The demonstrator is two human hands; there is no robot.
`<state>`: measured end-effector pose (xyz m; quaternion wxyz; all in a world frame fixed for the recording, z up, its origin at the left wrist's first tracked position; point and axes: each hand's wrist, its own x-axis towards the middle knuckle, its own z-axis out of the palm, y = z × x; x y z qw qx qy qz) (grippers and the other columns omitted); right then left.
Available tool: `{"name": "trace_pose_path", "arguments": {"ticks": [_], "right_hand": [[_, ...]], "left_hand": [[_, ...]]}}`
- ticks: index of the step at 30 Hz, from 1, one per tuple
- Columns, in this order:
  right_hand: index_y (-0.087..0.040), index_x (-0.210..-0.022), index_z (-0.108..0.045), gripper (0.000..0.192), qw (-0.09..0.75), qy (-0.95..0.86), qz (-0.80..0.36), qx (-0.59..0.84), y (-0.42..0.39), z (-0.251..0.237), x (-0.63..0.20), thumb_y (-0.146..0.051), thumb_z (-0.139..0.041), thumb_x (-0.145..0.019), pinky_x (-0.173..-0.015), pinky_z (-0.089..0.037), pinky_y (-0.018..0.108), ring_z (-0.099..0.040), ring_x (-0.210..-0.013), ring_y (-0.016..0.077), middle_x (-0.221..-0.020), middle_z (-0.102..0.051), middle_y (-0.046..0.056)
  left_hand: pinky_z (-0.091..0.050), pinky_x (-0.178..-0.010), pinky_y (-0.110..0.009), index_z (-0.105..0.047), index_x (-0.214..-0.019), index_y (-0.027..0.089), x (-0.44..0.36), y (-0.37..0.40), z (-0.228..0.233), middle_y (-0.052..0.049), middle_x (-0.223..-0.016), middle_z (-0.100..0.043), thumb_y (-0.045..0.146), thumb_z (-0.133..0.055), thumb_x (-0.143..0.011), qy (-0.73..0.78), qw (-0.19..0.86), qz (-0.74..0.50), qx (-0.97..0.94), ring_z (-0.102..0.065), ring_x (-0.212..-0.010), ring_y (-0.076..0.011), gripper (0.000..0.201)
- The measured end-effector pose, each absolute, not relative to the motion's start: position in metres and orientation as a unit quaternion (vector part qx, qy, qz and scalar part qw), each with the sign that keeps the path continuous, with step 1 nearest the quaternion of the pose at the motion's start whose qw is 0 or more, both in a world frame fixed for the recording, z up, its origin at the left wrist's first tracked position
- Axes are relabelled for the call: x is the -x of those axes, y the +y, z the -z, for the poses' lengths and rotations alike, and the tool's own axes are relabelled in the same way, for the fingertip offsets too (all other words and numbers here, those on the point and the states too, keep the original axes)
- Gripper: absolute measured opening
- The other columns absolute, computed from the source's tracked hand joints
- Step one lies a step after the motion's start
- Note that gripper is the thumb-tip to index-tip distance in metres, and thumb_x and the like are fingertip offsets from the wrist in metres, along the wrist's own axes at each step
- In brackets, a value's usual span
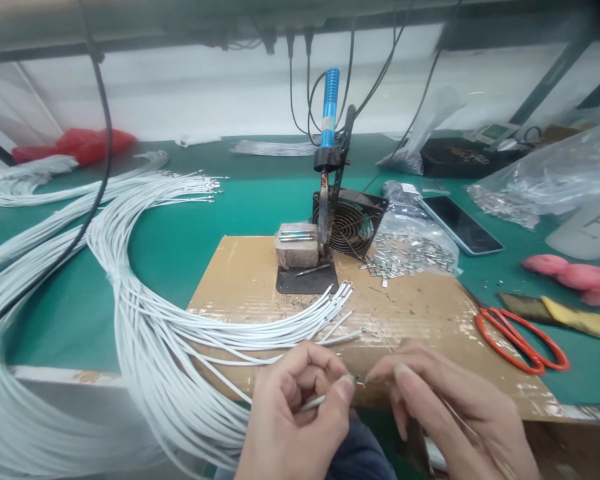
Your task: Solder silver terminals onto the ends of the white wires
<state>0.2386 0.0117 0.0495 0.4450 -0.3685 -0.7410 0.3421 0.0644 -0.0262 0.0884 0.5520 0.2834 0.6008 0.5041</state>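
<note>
In the closed left hand point(287, 417), white cable point(314, 403)

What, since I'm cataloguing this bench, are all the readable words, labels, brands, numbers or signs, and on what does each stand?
"P": on the pale item at the right edge; the marks near it are unclear.
Too small or blurred: the white label on the dark bag.
I can read no other text.

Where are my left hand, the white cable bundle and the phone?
Left hand point(286, 425): head view, near the thumb's base.
White cable bundle point(136, 332): head view, on its curved strands.
Phone point(461, 225): head view, on its dark screen.
</note>
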Motion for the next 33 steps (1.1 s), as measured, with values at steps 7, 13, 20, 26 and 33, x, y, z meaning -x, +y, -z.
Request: {"name": "trace_pose_path", "arguments": {"ticks": [7, 13, 20, 26, 33], "right_hand": [[-0.025, -0.082, -0.062, 0.030, 0.391, -0.814, -0.280, 0.326, 0.024, -0.065, -0.230, -0.025, -0.060, -0.112, -0.055, -0.049, 0.019, -0.063, -0.062, 0.0112, -0.072, -0.063, -0.004], [-0.024, -0.087, -0.063, 0.025, 0.532, -0.758, -0.171, 0.336, 0.008, -0.033, -0.211, -0.001, -0.070, -0.092, -0.068, -0.050, 0.022, -0.055, -0.067, 0.0119, -0.072, -0.057, -0.004], [-0.024, -0.085, -0.062, 0.026, 0.590, -0.579, -0.301, 0.475, 0.005, -0.013, -0.213, -0.023, -0.063, -0.110, -0.046, -0.037, 0.020, -0.045, -0.050, 0.0095, -0.063, -0.048, -0.006], [-0.027, -0.085, -0.085, 0.013, 0.550, -0.596, -0.387, 0.439, 0.005, -0.022, -0.221, -0.032, -0.082, -0.096, -0.040, -0.037, 0.019, -0.049, -0.046, 0.0095, -0.061, -0.058, -0.002], [-0.031, -0.088, -0.090, 0.016, 0.549, -0.630, -0.386, 0.390, 0.002, -0.030, -0.218, -0.016, -0.083, -0.089, -0.044, -0.046, 0.018, -0.061, -0.052, 0.0125, -0.071, -0.075, 0.001]], "left_hand": [[-0.023, -0.057, -0.024, -0.063, -0.072, 0.019, -0.066, -0.029, -0.090, 0.008, -0.055, -0.044, 0.034, -0.078, -0.072, 0.615, 0.554, -0.465, -0.313, -0.034, -0.055, -0.0100, 0.022], [-0.022, -0.056, -0.025, -0.063, -0.073, 0.019, -0.067, -0.027, -0.086, 0.010, -0.054, -0.040, 0.035, -0.076, -0.072, 0.614, 0.551, -0.469, -0.315, -0.030, -0.054, -0.0102, 0.021], [-0.016, -0.057, -0.027, -0.064, -0.070, 0.020, -0.067, -0.023, -0.088, 0.011, -0.054, -0.038, 0.036, -0.078, -0.072, 0.608, 0.541, -0.507, -0.284, -0.025, -0.055, -0.0094, 0.021], [-0.019, -0.057, -0.027, -0.064, -0.071, 0.020, -0.066, -0.023, -0.090, 0.010, -0.055, -0.041, 0.037, -0.079, -0.072, 0.596, 0.553, -0.514, -0.274, -0.027, -0.055, -0.0097, 0.023], [-0.022, -0.058, -0.025, -0.063, -0.071, 0.020, -0.065, -0.024, -0.090, 0.010, -0.055, -0.041, 0.037, -0.079, -0.072, 0.601, 0.553, -0.504, -0.280, -0.028, -0.056, -0.0099, 0.023]]}}
